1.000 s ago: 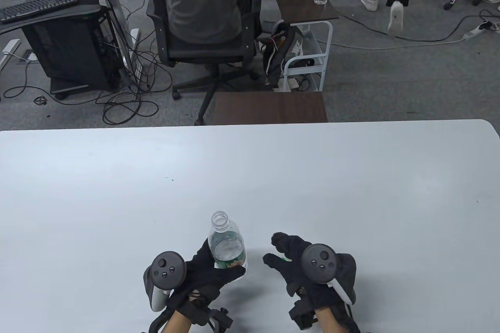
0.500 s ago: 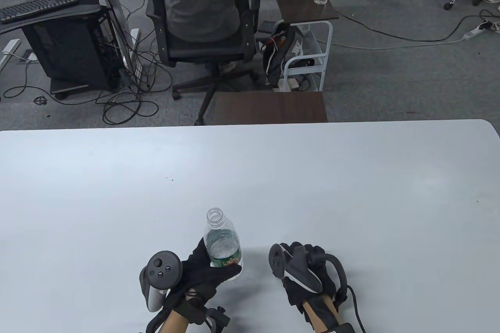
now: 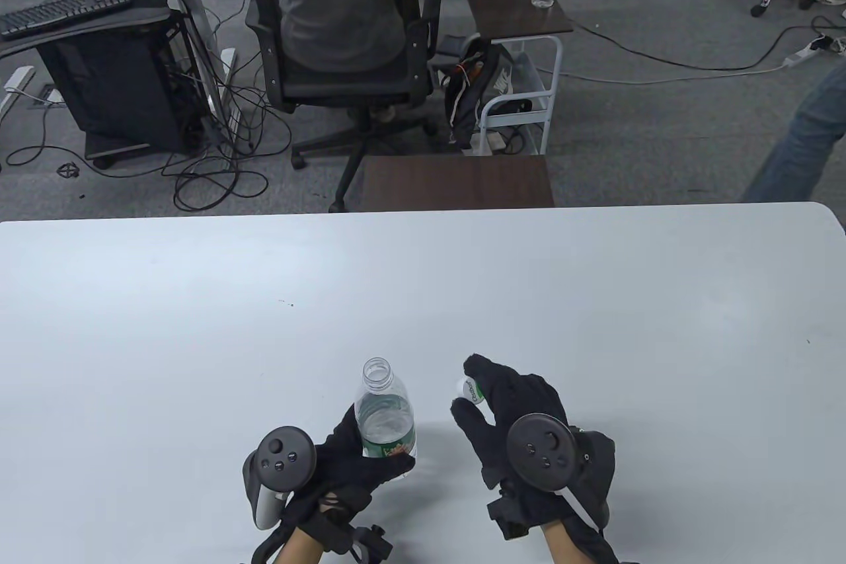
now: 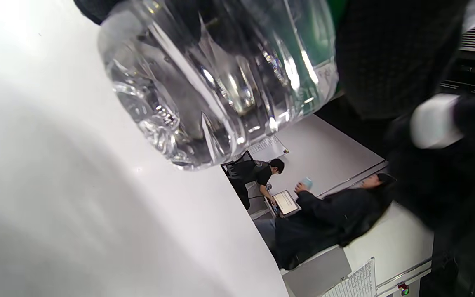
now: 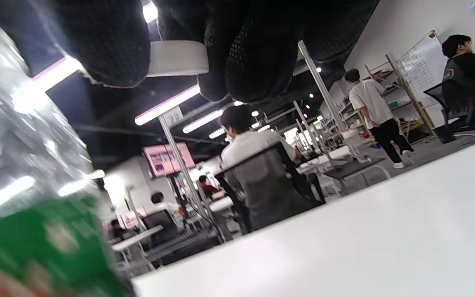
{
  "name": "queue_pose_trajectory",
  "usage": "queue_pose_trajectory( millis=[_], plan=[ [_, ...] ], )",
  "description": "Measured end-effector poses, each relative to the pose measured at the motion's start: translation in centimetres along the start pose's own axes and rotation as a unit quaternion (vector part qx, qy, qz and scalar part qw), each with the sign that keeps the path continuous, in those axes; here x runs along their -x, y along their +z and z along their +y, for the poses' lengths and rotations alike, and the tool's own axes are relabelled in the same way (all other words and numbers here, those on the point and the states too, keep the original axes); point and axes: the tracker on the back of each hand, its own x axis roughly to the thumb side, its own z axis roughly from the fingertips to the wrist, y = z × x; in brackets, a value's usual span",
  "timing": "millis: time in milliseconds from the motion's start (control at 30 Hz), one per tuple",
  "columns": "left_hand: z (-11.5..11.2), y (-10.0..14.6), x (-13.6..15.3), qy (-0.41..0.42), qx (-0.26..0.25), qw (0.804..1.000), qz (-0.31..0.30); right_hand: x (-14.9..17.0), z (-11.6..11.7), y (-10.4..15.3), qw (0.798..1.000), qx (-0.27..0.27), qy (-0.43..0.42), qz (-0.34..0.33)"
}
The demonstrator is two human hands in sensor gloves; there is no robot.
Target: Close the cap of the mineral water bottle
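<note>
Your left hand (image 3: 353, 468) is wrapped around the lower body of the bottle (image 3: 384, 415), clamped at its green label, so the open neck stays upright and steady for capping. The bottle is lifted just off the table (image 3: 198, 326), near its front edge. Right of the bottle, level with its neck, your right hand (image 3: 512, 415) pinches the white cap (image 3: 470, 390) between thumb and fingertips (image 5: 109, 49), positioned to carry it onto the threads.

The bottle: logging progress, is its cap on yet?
Not yet. The bottle mouth is open in the left hand; the right hand pinches the white cap beside it.
</note>
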Motion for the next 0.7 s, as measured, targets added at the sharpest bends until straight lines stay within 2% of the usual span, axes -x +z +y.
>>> queue_pose_trajectory(
  millis=[100, 133, 200, 400, 500, 700],
  plan=[
    [-0.2, 0.0, -0.1, -0.003, 0.007, 1.0, -0.001, -3.1, -2.2, -0.1, 1.0, 0.013, -0.023, -0.012],
    [-0.2, 0.0, -0.3, -0.008, 0.009, 1.0, -0.005, -4.4, -3.0, -0.2, 0.999, 0.001, -0.027, -0.016],
    [-0.3, 0.0, -0.4, -0.006, 0.011, 1.0, -0.008, -5.9, -3.3, -0.6, 0.999, -0.009, -0.033, -0.021],
    [-0.4, 0.1, -0.6, -0.01, 0.021, 1.0, -0.014, -8.1, -2.3, -1.5, 0.997, -0.054, -0.035, -0.034],
    [-0.4, 0.1, -0.8, -0.024, 0.026, 0.999, -0.019, -8.4, -1.5, -1.6, 0.997, -0.069, -0.016, -0.044],
    [-0.4, 0.1, -0.8, -0.016, 0.03, 0.999, -0.02, -8.3, -1.1, -1.7, 0.994, -0.089, -0.039, -0.049]
  ],
)
